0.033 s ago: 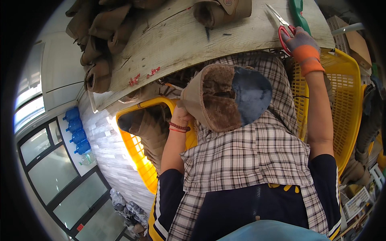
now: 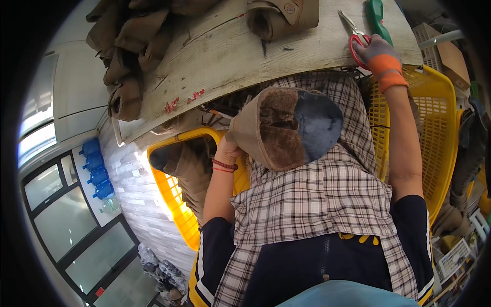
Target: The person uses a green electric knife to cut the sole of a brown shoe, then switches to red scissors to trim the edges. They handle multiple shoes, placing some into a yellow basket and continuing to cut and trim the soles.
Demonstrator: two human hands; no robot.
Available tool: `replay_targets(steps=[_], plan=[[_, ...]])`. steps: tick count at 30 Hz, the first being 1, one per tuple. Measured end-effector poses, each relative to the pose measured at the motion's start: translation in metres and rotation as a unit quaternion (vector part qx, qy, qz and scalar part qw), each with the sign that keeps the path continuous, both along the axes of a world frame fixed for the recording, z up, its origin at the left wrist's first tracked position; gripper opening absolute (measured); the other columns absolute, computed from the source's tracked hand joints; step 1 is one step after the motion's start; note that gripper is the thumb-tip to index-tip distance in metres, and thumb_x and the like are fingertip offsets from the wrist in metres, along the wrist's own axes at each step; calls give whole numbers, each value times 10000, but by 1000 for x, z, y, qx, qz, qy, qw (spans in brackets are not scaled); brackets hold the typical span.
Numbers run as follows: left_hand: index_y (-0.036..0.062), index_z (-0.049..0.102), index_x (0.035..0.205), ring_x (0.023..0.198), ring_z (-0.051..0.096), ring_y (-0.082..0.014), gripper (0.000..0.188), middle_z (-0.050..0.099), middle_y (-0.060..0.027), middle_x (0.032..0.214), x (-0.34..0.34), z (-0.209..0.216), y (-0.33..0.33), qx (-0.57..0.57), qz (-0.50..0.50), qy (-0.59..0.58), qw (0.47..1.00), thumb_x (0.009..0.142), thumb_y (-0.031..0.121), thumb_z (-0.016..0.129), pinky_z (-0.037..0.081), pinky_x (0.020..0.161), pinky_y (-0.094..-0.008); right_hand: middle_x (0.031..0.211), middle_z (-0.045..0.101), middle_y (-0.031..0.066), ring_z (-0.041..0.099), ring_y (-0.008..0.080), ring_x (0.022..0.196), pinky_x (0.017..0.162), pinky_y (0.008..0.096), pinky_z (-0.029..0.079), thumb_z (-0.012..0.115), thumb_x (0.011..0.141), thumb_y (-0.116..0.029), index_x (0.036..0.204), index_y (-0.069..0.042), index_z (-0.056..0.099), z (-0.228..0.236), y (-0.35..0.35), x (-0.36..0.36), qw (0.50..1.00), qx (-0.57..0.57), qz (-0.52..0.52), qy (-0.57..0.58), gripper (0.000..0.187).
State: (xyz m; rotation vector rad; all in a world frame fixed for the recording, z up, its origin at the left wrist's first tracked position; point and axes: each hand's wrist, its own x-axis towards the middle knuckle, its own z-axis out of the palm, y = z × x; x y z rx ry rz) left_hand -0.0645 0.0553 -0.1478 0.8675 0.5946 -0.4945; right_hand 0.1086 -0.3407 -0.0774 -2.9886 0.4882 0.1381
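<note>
My left hand grips the closed side of a tan, fleece-lined boot upper, held over my lap. Its wide opening faces up and right, showing brown plush on one side and blue lining on the other. My left fingers are partly hidden beneath it. At the table's right edge, my right hand, in a grey glove with an orange cuff, has its fingers on the red handles of a pair of scissors. The blades point away from me. Just beyond lies a green-handled tool.
Rolled tan uppers are piled on the table's far left; another roll lies at its back. Red scraps sit near the front edge. Yellow baskets stand left and right; the left one holds stacked uppers.
The scissors' handles have shifted slightly left and turned under my right hand. The boot upper has tilted a little in my left hand.
</note>
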Motion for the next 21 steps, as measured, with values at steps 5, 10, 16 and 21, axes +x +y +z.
replay_targets(steps=[5,10,16,21], plan=[[1,539,1220,1059,580,-229,349,597,-120,1185,2,11,7,-33,-1,-58,998,934,200,516,477,903,-363,1100,595,173,598,351,1001,843,438,493,637,778,-477,1084,-52,601,-11,6,14,994,21,47,-94,526],[-31,534,1205,1052,579,-234,376,608,-129,1171,-1,55,-7,-128,68,-37,989,926,220,521,433,951,-370,1033,596,146,576,312,981,846,387,481,672,772,-330,1054,-81,637,-17,-3,25,982,-38,91,-163,379],[-55,539,1193,1045,595,-239,360,611,-146,1164,-10,73,-31,-96,12,-64,993,871,99,579,455,936,-369,1131,618,191,606,222,1017,837,279,493,802,711,-329,1250,91,488,-33,42,49,781,614,43,-104,752],[-81,544,1185,1029,596,-208,346,626,-133,1134,-35,135,-36,4,54,-233,971,864,46,556,441,928,-319,934,630,60,566,108,803,682,233,465,769,760,-200,1047,15,582,-38,51,55,737,672,39,-56,405]])
